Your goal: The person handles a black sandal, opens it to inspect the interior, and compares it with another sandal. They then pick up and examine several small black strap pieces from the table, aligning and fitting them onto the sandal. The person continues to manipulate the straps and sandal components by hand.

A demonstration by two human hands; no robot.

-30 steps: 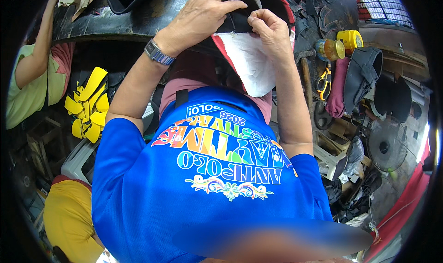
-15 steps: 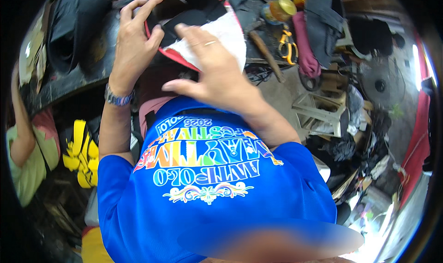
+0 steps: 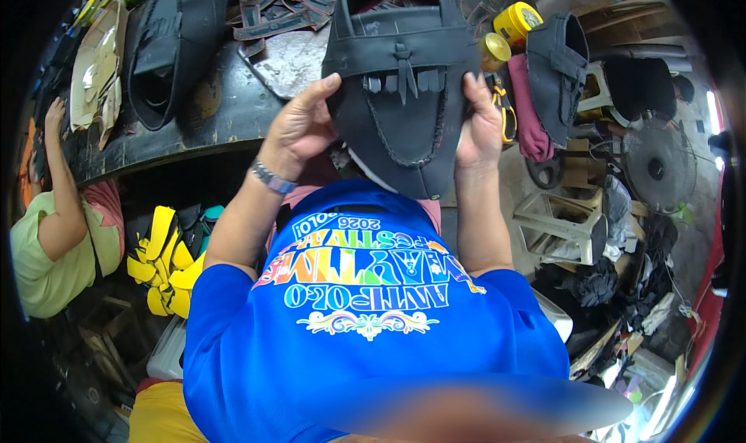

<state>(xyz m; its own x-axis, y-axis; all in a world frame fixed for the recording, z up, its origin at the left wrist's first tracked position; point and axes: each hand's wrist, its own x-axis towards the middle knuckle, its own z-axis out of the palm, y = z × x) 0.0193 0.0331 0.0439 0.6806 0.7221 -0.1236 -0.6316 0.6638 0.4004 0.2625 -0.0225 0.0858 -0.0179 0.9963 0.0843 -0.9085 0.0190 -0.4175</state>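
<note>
A black loafer upper [image 3: 408, 132] with a fringed strap and a small bow hangs in front of me, its outer side up and its rounded toe toward my body. My left hand [image 3: 305, 124] grips its left edge, thumb along the side. On the opposite edge my right hand [image 3: 480, 124] holds it with the thumb up. The fingers of both hands are partly hidden by the upper. Just beyond lies a pale, worn slab [image 3: 295, 61] on the dark workbench [image 3: 210, 124].
Black strips with red edges [image 3: 272, 12] lie at the back. Other black uppers rest left [image 3: 155, 62] and right [image 3: 553, 78]. Yellow-handled scissors [image 3: 509, 120], a maroon cloth [image 3: 533, 128] and a yellow jar [image 3: 518, 23] are at right. A co-worker's arm [image 3: 61, 186] is far left.
The upper has been turned from its white-and-black inner side to its black outer side. My right hand has moved from over the inside to the right edge; my left hand has come nearer.
</note>
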